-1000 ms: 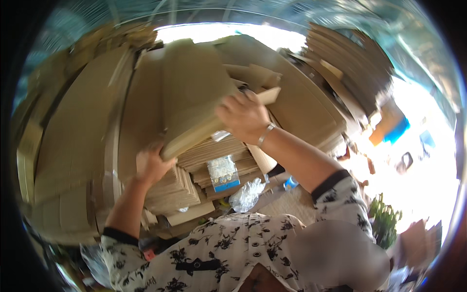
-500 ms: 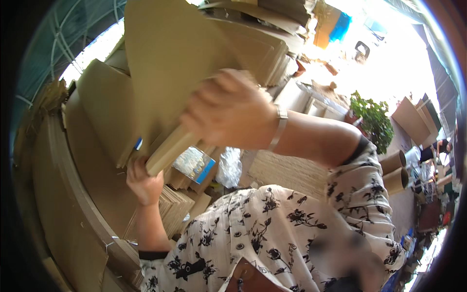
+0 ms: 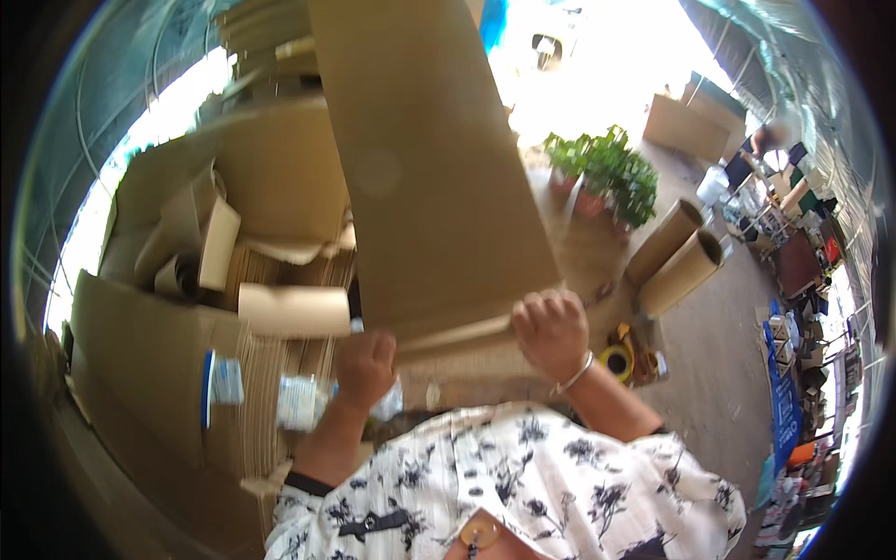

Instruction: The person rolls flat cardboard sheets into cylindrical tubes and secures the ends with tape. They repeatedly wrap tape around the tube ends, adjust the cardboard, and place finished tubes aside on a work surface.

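A long brown cardboard sheet (image 3: 429, 168) stretches away from me, its far end cut off by the top of the view. My left hand (image 3: 364, 369) is closed at the near left corner of the sheet. At the near right corner, my right hand (image 3: 553, 331) is closed with its fingers curled over the edge. Between the two hands the near edge shows a narrow folded strip. A bracelet circles my right wrist. The sheet hides part of the table beneath it.
Stacked cardboard (image 3: 266, 392) fills the left side, with a curled piece (image 3: 294, 310) on top. Two cardboard tubes (image 3: 681, 271) stand at the right beside a potted plant (image 3: 607, 177). Tape rolls (image 3: 616, 361) lie near my right forearm. Another person (image 3: 761, 149) is far off at the right.
The view has swung to the right. My right hand has come down and right, away from above my left hand. The cardboard now extends straight ahead between both hands.
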### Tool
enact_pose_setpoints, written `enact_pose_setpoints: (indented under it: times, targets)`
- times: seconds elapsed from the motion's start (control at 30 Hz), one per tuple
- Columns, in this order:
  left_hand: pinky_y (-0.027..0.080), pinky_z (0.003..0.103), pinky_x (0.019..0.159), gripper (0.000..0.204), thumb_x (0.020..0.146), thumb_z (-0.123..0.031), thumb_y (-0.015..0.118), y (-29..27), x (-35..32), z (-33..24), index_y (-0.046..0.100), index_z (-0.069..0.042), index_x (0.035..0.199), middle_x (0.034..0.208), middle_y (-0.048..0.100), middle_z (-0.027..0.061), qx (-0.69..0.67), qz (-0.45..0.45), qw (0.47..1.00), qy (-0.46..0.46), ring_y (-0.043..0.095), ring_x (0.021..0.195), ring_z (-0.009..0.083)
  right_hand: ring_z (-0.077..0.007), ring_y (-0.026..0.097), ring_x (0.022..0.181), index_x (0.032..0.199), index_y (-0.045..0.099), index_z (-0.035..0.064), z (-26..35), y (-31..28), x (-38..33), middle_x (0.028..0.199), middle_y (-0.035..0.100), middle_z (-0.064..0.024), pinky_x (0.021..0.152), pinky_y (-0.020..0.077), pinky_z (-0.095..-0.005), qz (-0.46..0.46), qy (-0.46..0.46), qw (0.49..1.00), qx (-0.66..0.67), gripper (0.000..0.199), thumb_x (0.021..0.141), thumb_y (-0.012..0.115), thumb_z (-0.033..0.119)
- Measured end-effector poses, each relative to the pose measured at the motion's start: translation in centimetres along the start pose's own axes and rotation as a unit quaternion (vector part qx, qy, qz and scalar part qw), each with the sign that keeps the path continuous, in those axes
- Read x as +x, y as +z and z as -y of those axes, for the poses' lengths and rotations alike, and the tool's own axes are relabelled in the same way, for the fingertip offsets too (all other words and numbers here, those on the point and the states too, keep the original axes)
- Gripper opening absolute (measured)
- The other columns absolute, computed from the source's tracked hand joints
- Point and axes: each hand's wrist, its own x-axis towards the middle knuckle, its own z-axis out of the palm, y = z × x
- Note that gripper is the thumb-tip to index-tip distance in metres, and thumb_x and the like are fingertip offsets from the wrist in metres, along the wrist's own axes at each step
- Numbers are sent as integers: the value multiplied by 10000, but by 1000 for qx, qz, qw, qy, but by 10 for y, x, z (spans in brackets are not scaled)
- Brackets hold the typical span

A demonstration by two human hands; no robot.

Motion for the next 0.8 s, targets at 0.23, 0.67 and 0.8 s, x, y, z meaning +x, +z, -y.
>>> enact_pose_setpoints:
  times: [0.23, 0.67, 0.8]
  targets:
    - [457, 450, 745, 120, 740, -111, 629, 98, 8, -59, 580, -132, 848, 844, 567, 79, -60, 95, 992, 64, 587, 854, 307, -230, 617, 778, 823, 579, 167, -62, 73, -112, 797, 584, -13, 759, 475, -393, 40, 77, 991, 99, 89, 830, 665, 191]
    - [465, 434, 816, 139, 765, -127, 669, 265, -55, -107, 614, -161, 888, 934, 631, 58, -40, 336, 941, -8, 617, 974, 294, -267, 584, 1007, 1142, 647, 178, -114, 217, -266, 1033, 604, -39, 846, 482, -401, 240, 54, 936, 252, 416, 744, 745, 248]
    - [476, 456, 852, 210, 753, -117, 725, 306, -100, -120, 620, -145, 933, 998, 617, 73, -82, 378, 920, -56, 598, 1017, 321, -287, 559, 1062, 1137, 649, 168, -103, 257, -305, 1055, 604, -44, 904, 467, -433, 306, 78, 899, 303, 494, 681, 813, 263]
